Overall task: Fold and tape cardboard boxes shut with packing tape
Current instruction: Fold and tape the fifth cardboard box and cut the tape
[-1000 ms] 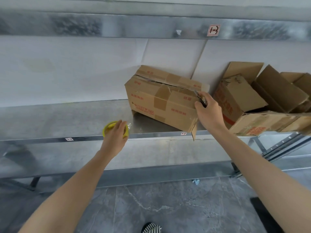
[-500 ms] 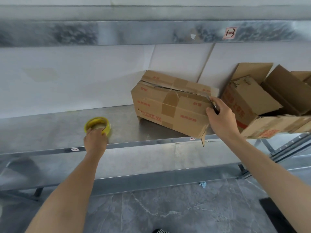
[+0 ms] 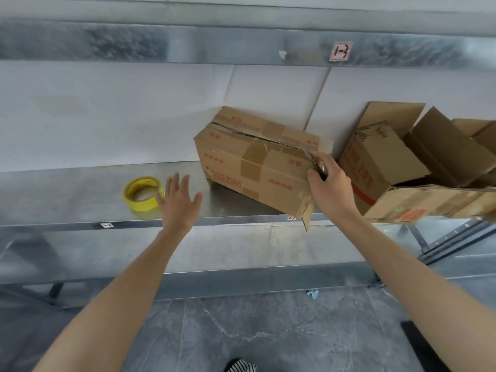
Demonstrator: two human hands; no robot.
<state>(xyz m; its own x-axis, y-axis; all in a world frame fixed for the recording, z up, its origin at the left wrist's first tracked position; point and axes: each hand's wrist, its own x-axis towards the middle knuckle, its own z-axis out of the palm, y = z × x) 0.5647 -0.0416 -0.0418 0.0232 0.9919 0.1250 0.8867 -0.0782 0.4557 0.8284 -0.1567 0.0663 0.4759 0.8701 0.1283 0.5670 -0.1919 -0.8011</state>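
A brown cardboard box (image 3: 249,162) with red print and old tape patches lies tilted on the metal shelf (image 3: 80,194), its top seam gaping a little. My right hand (image 3: 328,181) grips the box's right end at the top corner, with a small dark metal tool held between the fingers against the cardboard. A yellow roll of packing tape (image 3: 142,193) lies flat on the shelf to the left of the box. My left hand (image 3: 179,201) hovers just right of the roll, fingers spread, holding nothing.
Several opened and flattened cardboard boxes (image 3: 397,167) are piled at the right end of the shelf. An upper shelf beam (image 3: 241,44) runs overhead. Below the shelf lies a grey marble floor (image 3: 268,331), with a striped shoe at the bottom edge.
My left hand set the tape roll down on the shelf, let go of it and moved right with fingers spread. My right hand stayed on the box's right end.
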